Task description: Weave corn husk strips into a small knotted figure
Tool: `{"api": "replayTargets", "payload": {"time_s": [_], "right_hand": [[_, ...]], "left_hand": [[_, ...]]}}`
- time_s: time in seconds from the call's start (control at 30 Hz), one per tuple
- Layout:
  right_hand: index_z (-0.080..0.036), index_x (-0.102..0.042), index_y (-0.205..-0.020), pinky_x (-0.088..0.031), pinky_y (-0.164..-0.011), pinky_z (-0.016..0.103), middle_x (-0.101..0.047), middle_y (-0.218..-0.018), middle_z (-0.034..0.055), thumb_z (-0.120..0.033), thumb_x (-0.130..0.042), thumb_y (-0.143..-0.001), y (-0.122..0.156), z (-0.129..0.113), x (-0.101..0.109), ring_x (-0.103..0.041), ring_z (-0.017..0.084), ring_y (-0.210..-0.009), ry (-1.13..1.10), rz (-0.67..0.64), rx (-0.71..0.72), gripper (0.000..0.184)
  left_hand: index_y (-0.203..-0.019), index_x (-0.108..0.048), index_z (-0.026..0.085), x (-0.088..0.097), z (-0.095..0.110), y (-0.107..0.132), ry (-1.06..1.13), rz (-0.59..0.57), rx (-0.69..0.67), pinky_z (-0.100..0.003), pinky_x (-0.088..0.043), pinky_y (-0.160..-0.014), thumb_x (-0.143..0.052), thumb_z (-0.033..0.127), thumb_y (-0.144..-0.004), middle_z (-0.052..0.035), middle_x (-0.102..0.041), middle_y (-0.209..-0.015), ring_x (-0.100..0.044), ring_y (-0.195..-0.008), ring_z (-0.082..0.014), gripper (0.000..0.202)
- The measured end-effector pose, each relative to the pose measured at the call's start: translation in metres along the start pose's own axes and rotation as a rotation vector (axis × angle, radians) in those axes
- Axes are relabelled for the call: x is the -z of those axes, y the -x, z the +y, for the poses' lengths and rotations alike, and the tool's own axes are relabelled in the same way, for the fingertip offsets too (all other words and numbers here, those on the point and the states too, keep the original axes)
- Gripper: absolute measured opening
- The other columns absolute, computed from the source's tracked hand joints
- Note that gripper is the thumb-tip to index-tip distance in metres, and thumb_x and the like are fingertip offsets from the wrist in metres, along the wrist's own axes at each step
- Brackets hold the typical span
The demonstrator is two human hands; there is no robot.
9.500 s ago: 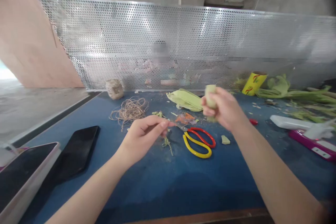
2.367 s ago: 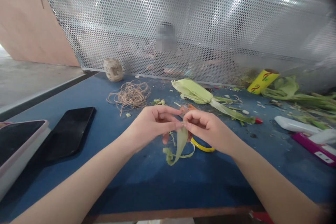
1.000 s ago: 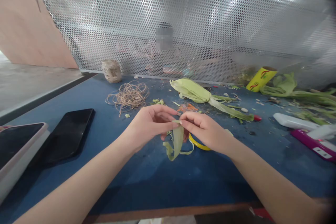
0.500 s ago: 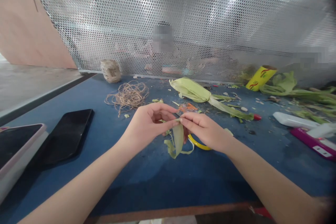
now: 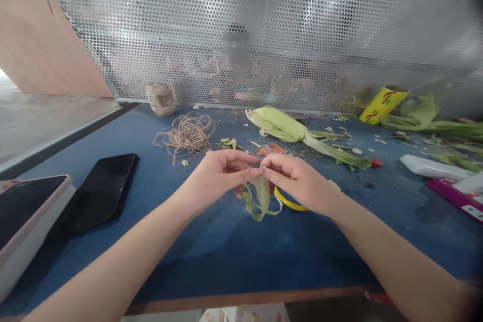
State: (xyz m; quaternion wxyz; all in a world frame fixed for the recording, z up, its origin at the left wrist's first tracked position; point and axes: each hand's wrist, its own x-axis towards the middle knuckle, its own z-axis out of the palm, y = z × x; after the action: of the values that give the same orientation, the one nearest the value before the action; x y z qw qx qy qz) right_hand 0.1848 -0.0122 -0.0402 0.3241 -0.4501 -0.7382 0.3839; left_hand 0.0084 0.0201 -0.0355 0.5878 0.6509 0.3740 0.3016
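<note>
My left hand (image 5: 222,176) and my right hand (image 5: 298,181) meet above the middle of the blue table. Between their thumbs and fingers they pinch the top of a pale green husk strip (image 5: 263,192), whose curled ends hang below the fingertips. Just behind my right hand shows part of a yellow ring (image 5: 290,203), perhaps a tape roll or a handle. Beyond the hands lies a doll-like bundle of green corn husk (image 5: 279,125), tied at its narrowing, with a red tip (image 5: 376,163) at its right end.
A tangle of brown twine (image 5: 188,133) lies left of the bundle, with a whitish roll (image 5: 160,98) behind it. Two phones, one black (image 5: 100,188), rest at left. At right are a yellow tube (image 5: 384,104), a white tool (image 5: 433,167) and a purple power strip (image 5: 455,198). Perforated metal (image 5: 264,25) stands behind.
Both hands stay pinched on the husk strip, and its hanging end has shifted and curled slightly. The whole view has moved a little.
</note>
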Motion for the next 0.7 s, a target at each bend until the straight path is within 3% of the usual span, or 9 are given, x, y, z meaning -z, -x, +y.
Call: {"api": "replayTargets", "payload": {"time_s": [0.23,0.43,0.7], "right_hand": [[-0.018,-0.049,-0.082,-0.050,-0.067,0.025,-0.059,-0.073,-0.0005,-0.028,-0.039,-0.089,0.0008,-0.0010,-0.0035,-0.059,0.010,-0.066,-0.170,-0.067,-0.076,0.016],[-0.017,-0.051,-0.076,-0.048,-0.066,0.024,-0.059,-0.068,-0.0006,-0.028,-0.038,-0.090,0.0014,-0.0051,0.0003,-0.058,0.011,-0.065,-0.057,-0.031,-0.030,0.022],[-0.019,-0.051,-0.078,-0.046,-0.067,0.024,-0.059,-0.068,-0.0009,-0.029,-0.040,-0.088,0.0032,-0.0008,0.0014,-0.058,0.011,-0.066,0.045,-0.014,0.009,0.018]], "left_hand": [[-0.090,-0.062,0.013,-0.0019,0.0015,0.0002,0.035,0.062,-0.020,-0.017,-0.043,-0.044,-0.071,0.023,-0.064,0.0001,-0.064,-0.067,-0.052,-0.050,-0.0064,0.029],[-0.089,-0.063,0.014,-0.0017,0.0027,0.0006,0.043,0.069,-0.014,-0.015,-0.043,-0.046,-0.073,0.019,-0.062,0.0012,-0.063,-0.067,-0.053,-0.052,-0.0056,0.029],[-0.097,-0.061,0.010,-0.0027,0.0039,0.0009,0.017,-0.072,0.055,-0.017,-0.043,-0.045,-0.060,0.031,-0.076,-0.0059,-0.068,-0.070,-0.054,-0.051,-0.0076,0.029]]}}
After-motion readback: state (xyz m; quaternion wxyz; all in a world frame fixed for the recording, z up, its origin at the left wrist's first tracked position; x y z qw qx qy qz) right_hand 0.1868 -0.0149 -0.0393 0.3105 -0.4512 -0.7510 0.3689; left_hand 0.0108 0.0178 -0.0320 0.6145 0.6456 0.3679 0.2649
